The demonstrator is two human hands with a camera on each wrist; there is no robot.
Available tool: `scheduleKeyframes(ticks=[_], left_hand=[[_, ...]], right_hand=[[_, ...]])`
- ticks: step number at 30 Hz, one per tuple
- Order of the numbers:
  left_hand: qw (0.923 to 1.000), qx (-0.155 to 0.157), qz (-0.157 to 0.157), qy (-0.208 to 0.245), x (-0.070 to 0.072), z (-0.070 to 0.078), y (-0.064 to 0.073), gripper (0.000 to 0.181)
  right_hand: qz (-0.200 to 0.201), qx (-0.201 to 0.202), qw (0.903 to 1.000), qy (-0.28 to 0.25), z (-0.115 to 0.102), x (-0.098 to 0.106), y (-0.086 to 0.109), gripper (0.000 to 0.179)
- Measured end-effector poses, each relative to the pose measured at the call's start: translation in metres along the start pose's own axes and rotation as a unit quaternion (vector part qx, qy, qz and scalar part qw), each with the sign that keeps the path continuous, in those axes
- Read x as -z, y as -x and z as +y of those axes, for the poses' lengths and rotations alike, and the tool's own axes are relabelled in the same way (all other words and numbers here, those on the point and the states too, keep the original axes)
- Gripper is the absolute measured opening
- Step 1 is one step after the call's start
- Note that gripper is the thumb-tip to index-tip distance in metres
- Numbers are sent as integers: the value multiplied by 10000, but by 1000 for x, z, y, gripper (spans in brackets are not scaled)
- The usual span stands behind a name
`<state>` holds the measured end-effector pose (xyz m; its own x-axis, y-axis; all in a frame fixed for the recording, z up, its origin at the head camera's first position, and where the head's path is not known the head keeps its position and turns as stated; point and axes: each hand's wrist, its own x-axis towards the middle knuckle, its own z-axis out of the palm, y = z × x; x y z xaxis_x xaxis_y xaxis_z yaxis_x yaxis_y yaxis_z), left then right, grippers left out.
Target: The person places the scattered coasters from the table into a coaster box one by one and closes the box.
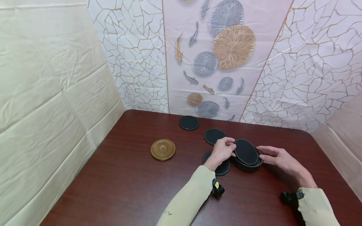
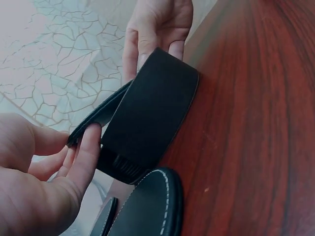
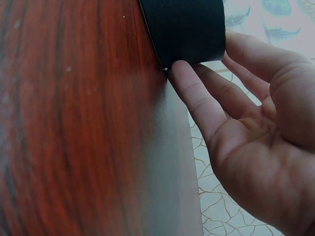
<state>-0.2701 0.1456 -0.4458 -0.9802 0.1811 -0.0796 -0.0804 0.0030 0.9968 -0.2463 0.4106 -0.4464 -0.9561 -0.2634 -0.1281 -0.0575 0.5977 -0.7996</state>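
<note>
Head view, right of centre: left hand, thumb and fingers pinching one black round stitched leather-look coaster, tilted over a dark round shallow holder; right hand, loosely open, fingers resting against the holder's right side. Risk: an off-centre release would likely jam the coaster crosswise. Left-wrist view, centre: holder's interior mostly hidden, contents unclear. Right-wrist view, top: holder cut off by the frame, coaster not visible.

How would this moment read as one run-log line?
Left hand: pinches tilted black coaster at mouth of dark round holder | Right hand: grips holder's side | Table: three more black coasters, gold-coloured disc
</note>
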Motion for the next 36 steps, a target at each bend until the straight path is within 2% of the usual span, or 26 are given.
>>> scheduleKeyframes(ticks=[5,15,20,23,26,31,36], left_hand=[[9996,-66,183,-193,-3,-2,1,15],[9939,-64,244,-1072,-4,-6,0,12],[9863,-90,72,-1643,8,-3,-1,14],[9853,-182,-76,-1694,17,1,-1,18],[9863,-240,-363,-1592,25,4,-1,23],[9813,-254,-837,-1712,37,7,-1,29],[9723,-293,-888,-2143,49,9,-1,27]], right_hand=[[4,29,10000,-11,1,-1,0,60],[9,120,9995,-291,1,0,0,61],[-2,47,9994,-344,0,0,1,63],[-33,13,9991,-423,1,-1,0,64],[-51,6,9989,-474,2,-1,0,63],[-24,47,9990,-451,2,0,1,63],[-40,94,9993,-366,3,0,1,62]])
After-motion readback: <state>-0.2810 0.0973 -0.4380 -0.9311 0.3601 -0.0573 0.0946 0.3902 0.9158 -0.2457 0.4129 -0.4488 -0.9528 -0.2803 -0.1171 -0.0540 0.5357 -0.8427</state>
